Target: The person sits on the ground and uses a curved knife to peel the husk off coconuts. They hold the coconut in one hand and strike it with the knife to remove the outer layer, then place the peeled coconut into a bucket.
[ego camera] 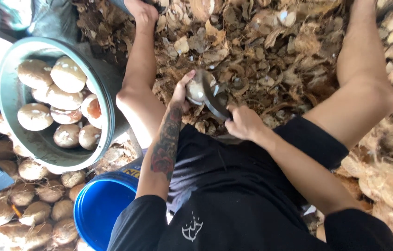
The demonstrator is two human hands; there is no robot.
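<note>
My left hand [181,94] grips a partly peeled coconut [198,88] between my knees, thumb on top. In my right hand [244,122] is a dark curved blade [215,102], its edge pressed against the coconut's right side. Both hands sit just above my black shorts [233,162]. Brown husk scraps lie on the ground right behind the coconut.
A grey tub [10,93] at the left holds several peeled pale coconuts. A blue bucket [96,209] stands below it. Unpeeled brown coconuts [29,204] are piled at the lower left. Shell and husk debris [261,42] covers the ground ahead and to the right.
</note>
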